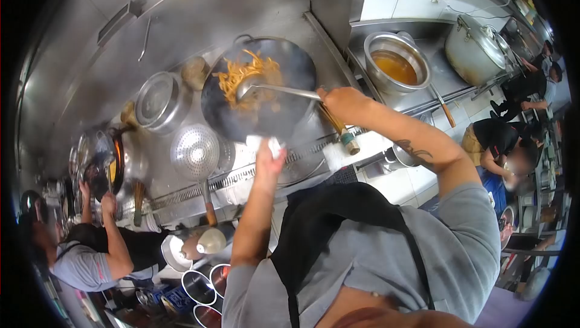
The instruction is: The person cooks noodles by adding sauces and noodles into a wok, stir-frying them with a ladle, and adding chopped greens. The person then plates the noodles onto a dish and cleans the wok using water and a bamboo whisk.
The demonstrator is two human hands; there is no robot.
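A dark wok (299, 65) sits on the steel range in front of me, with steam over it. Thick, brownish noodle-like strips (232, 80) lie in its far left part. My right hand (349, 105) is closed around the handle of a metal ladle (287, 90), whose bowl dips among the strips. At the wok's near edge, my left hand (270, 160) grips a folded white cloth (266, 145). The cloth appears to wrap the wok's rim or handle, but that contact is hidden.
Left of the wok are a perforated strainer (196, 151) and a lidded metal pot (158, 103). A bamboo brush (347, 140) lies by my right forearm. Beyond stand a pot of amber liquid (396, 68) and a large stockpot (474, 50). A co-worker (90, 261) works at left.
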